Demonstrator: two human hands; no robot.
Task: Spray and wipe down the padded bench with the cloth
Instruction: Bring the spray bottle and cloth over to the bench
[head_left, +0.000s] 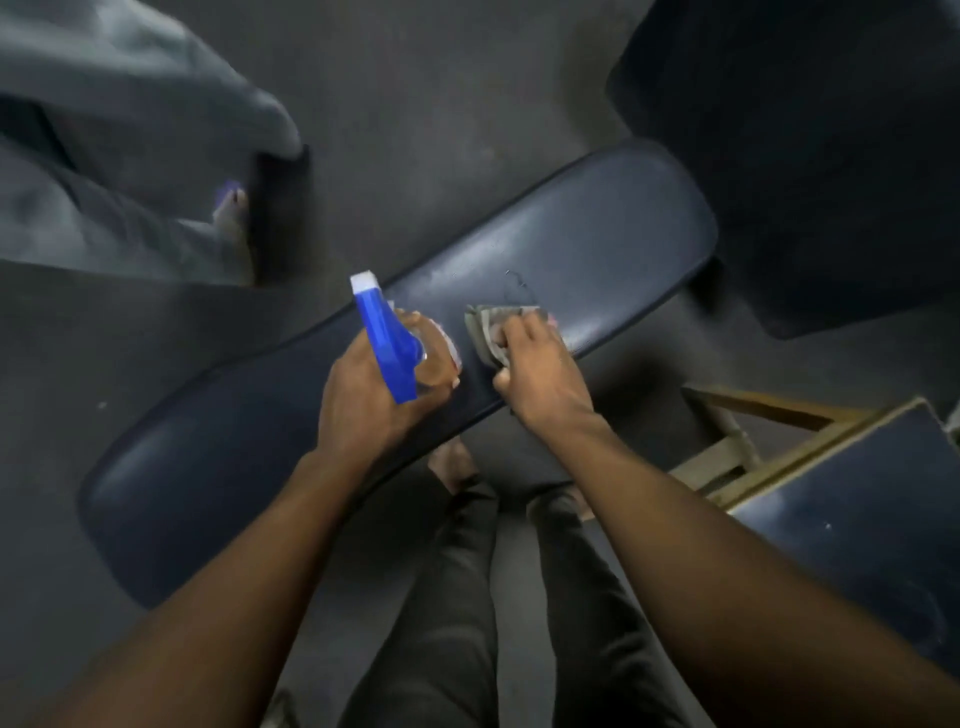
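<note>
A long dark-blue padded bench (597, 244) runs diagonally from lower left to upper right. My left hand (363, 395) grips a spray bottle (387, 338) with a blue trigger head and white nozzle, held just above the bench's middle, nozzle aimed up-left. My right hand (540, 369) presses a folded grey cloth (488, 327) onto the pad just right of the bottle. A small wet mark (514, 286) shows on the pad beyond the cloth.
Another person in grey clothing (104, 156) stands at the upper left, a foot (234, 218) near the bench. A second dark pad (810, 156) lies upper right. A wooden-framed padded stool (857, 519) sits lower right. My legs (467, 597) stand against the bench's near edge.
</note>
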